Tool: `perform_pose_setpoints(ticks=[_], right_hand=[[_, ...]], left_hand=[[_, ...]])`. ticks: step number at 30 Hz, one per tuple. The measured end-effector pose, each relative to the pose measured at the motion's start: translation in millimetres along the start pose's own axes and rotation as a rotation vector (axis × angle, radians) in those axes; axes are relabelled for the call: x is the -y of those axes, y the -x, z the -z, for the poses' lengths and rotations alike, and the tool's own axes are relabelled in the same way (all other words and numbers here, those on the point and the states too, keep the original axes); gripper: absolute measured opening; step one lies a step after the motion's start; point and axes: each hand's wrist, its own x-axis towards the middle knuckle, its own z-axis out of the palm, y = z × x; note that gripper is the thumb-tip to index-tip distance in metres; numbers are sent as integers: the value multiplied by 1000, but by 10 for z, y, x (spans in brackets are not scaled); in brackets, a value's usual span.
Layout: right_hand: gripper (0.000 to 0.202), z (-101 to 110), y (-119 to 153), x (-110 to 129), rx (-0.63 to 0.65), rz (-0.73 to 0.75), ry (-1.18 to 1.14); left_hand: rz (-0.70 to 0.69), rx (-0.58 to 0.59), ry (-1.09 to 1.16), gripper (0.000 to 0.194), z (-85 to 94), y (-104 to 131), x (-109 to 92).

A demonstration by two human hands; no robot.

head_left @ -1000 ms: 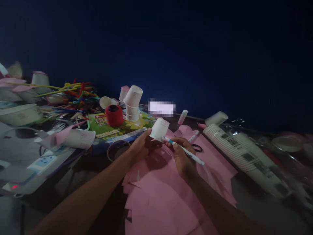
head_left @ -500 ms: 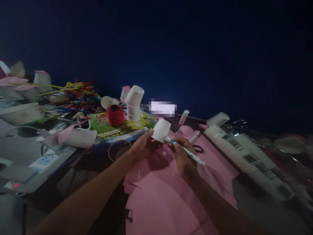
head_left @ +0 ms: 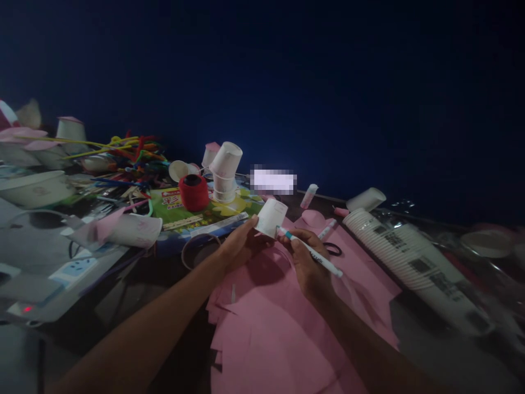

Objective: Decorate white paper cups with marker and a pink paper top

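My left hand [head_left: 241, 241] is closed round the lower left side of a white paper cup [head_left: 270, 216], which is tilted with its base up. Between the thumb and fingers of my right hand [head_left: 307, 260] is a white marker pen [head_left: 315, 256] with a teal band. Its tip meets the cup's wall at the lower right, where a small dark mark shows. Both hands are above a stack of pink paper [head_left: 270, 323]. Scissors [head_left: 333, 249] with a dark handle lie partly hidden just beyond my right hand.
Nested paper cups [head_left: 406, 257] in a clear sleeve lie on the right. A red yarn spool [head_left: 193, 192] and stacked cups [head_left: 225, 175] stand at the back. Coloured pipe cleaners [head_left: 135, 148] and a power strip [head_left: 74, 273] are at left; a glue stick [head_left: 309, 196] stands behind the paper.
The marker's tip has shifted slightly up along the cup's wall, and the pen has turned a little in my right hand. My left hand and the cup stay nearly still.
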Motion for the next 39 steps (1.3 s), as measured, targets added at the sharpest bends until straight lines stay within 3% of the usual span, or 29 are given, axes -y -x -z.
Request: perform_pose_setpoints(ticks=[33,39], right_hand=[[16,31,15,-13,13,21,67],[14,6,-1,28,-8,-7,-44]], left_hand=[[18,-22,13,43,-1,-9,-12],[31,-11,-2,44,-4,4,-16]])
